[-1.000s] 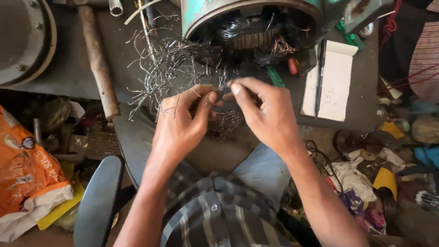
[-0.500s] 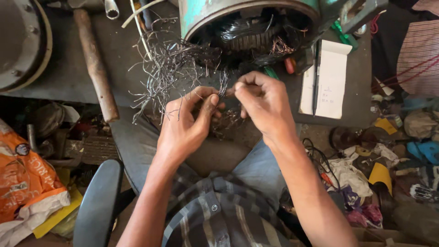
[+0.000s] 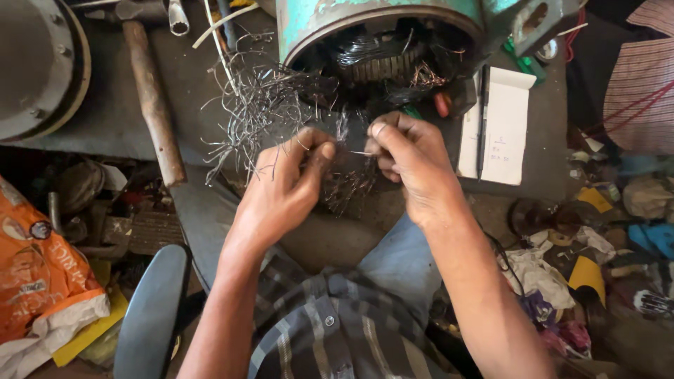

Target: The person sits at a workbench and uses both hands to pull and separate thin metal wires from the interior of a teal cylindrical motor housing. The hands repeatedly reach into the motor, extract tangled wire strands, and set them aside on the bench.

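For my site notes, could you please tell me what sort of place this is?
Probably a motor repair workshop. A teal motor housing with exposed windings lies open on the bench, cut wire scraps are piled beside it, and a wooden-handled hammer rests nearby.

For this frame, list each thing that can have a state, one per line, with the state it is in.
Left hand: fingers pinched on a thin wire.
Right hand: fingers pinched on the same wire.
Thin wire: stretched between both hands.
Motor housing: open, windings exposed.
Wire offcuts: loose, tangled heap.
Hammer: lying flat, untouched.
Notepad: lying flat, pen on it.
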